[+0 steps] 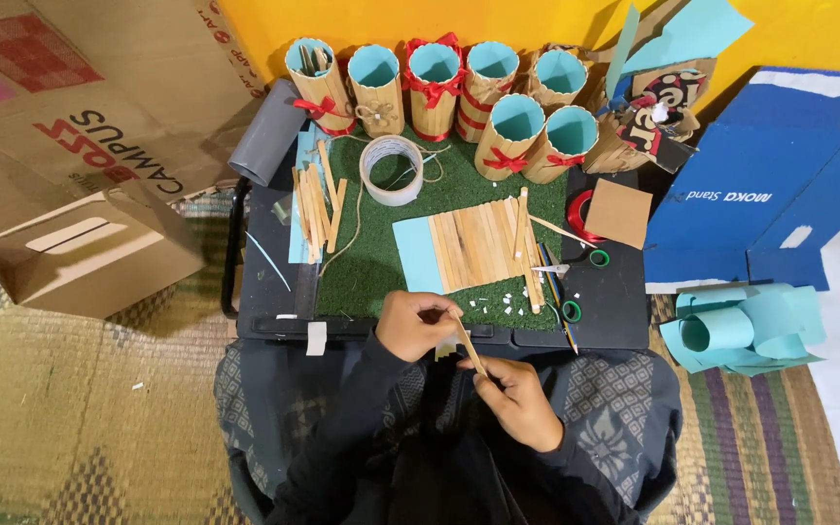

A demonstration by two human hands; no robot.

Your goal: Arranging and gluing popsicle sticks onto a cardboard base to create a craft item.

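Both my hands hold one thin wooden stick (pixel 469 346) over my lap, just in front of the black board (pixel 614 301). My left hand (pixel 415 324) pinches its upper end, my right hand (pixel 514 397) grips its lower end. On the green turf mat (pixel 371 258) lies a light blue paper sheet (pixel 416 257) partly covered with a row of glued sticks (pixel 483 243). A loose pile of sticks (pixel 316 201) lies at the mat's left edge. Small white scraps are scattered near the mat's front edge.
Several stick-clad cups with blue lining and red bows (pixel 437 83) stand at the back. A tape roll (pixel 392 169), scissors (pixel 566 282), red tape (pixel 580 216) and a brown card (pixel 619 213) lie about. Cardboard boxes (pixel 89 255) left, blue box (pixel 770 185) and blue paper rolls (pixel 741 329) right.
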